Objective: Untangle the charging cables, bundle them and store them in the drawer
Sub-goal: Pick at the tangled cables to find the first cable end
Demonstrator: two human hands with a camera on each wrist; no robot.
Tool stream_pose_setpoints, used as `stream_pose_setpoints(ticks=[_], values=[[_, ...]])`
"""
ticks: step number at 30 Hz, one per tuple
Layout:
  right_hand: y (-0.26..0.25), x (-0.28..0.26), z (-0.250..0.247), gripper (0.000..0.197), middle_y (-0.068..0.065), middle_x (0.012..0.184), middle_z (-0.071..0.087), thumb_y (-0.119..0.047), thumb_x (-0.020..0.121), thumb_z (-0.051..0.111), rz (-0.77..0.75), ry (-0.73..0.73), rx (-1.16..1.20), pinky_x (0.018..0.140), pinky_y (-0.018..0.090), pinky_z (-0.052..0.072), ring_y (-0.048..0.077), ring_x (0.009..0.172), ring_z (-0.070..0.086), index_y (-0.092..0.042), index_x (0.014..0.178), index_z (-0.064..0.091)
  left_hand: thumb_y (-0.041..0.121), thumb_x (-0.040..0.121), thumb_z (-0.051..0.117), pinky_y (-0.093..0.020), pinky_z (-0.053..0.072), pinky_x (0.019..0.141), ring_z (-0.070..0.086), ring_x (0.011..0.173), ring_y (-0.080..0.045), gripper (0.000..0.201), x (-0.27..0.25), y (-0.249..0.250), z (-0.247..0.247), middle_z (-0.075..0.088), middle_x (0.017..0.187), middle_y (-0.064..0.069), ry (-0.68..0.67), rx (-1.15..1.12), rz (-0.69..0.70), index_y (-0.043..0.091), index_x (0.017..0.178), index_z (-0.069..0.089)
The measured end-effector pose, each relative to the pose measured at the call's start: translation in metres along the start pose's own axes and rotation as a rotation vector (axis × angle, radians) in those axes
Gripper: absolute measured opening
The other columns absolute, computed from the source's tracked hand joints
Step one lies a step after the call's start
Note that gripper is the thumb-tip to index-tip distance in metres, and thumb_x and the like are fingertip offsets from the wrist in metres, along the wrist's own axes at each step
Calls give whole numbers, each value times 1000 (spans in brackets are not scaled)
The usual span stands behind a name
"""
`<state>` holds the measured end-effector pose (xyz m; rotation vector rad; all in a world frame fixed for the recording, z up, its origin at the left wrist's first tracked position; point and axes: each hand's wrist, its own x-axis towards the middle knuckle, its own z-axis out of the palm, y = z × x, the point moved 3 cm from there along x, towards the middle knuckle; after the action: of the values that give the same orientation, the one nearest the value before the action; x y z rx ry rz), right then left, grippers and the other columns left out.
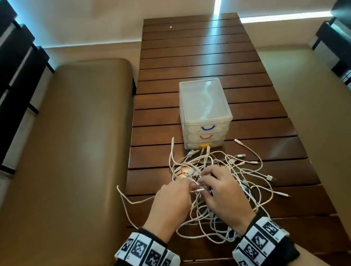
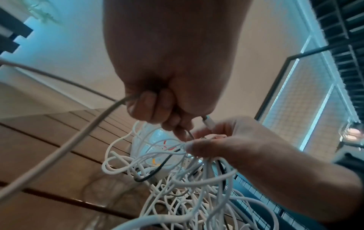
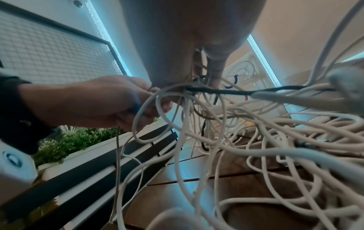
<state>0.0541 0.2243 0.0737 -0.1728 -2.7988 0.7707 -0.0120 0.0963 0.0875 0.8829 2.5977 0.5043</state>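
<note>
The charging cables [image 1: 219, 185] sprawl in a light, floppy, snag-prone heap at lower centre of the desk [image 1: 204, 59], best taken near a plug, and left hand [image 1: 172, 199] and right hand [image 1: 221, 191] each pinch a strand, drawer unit [image 1: 205, 114] just beyond.
</note>
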Motion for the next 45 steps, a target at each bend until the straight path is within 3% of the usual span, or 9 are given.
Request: stream_pose_setpoints(ticks=[8, 14, 20, 26, 30, 36, 40, 43, 45], values=[[-5, 12, -31, 42, -5, 116, 52, -1, 82, 72, 45, 223, 327, 96, 11, 43, 0, 107, 52, -18, 119, 61, 14, 100, 47, -23, 36, 64, 58, 77, -11, 23, 3, -19, -36, 64, 86, 11, 302, -290, -182, 25, 93, 65], [29, 8, -3, 15, -11, 108, 56, -19, 92, 68, 192, -116, 75, 87, 20, 48, 3, 94, 57, -21, 107, 67, 15, 104, 45, -12, 35, 51, 52, 59, -1, 33, 3, -21, -37, 59, 66, 14, 226, -482, -77, 27, 76, 57], [37, 14, -2, 13, -12, 96, 52, -24, 91, 67, 161, -107, -75, 86, 24, 45, 8, 94, 49, -23, 103, 73, 4, 102, 43, -23, 24, 46, 33, 50, -9, 37, -7, -38, -59, 43, 51, 10, 409, -819, -60, 22, 73, 58], [17, 23, 0, 11, -10, 100, 64, -38, 88, 71, -18, -81, -160, 89, 39, 47, 14, 102, 54, -29, 94, 74, 12, 104, 43, -23, 31, 48, 42, 54, -7, 37, -6, -43, -42, 58, 65, 6, 308, -807, -115, 27, 79, 65], [11, 19, 13, 19, -11, 108, 66, -39, 91, 66, -32, -173, -148, 97, 38, 42, 15, 112, 51, -30, 107, 70, 8, 104, 43, -17, 34, 46, 43, 53, -3, 31, -11, -37, -41, 61, 71, 8, 357, -896, -116, 20, 84, 64], [0, 14, 15, 6, -7, 94, 63, -30, 88, 69, -194, -125, -196, 90, 37, 46, 17, 98, 53, -24, 87, 70, 19, 107, 39, -18, 43, 47, 54, 50, -9, 25, -17, -46, -49, 62, 89, -11, 507, -852, -167, 27, 101, 62], [-14, 20, -3, 3, -10, 87, 58, -17, 95, 63, -123, 16, 156, 78, 20, 42, 3, 83, 49, -16, 92, 65, 23, 107, 37, -26, 56, 56, 67, 68, -17, 28, -28, -30, -63, 51, 135, 3, 772, -797, 85, 24, 127, 57], [-22, 25, -13, 6, -6, 89, 65, -15, 96, 62, -106, 102, 299, 72, 16, 45, 5, 79, 57, -13, 96, 68, 23, 104, 39, -25, 57, 56, 69, 72, -20, 29, -31, -12, -68, 49, 140, 3, 783, -826, 290, 25, 128, 55], [-15, 31, -8, 12, -4, 87, 65, -21, 99, 58, -40, -25, 171, 68, 22, 44, 10, 76, 58, -15, 97, 68, 19, 103, 39, -25, 56, 55, 70, 71, -19, 29, -32, -7, -69, 51, 139, 2, 774, -828, 351, 27, 126, 55]])
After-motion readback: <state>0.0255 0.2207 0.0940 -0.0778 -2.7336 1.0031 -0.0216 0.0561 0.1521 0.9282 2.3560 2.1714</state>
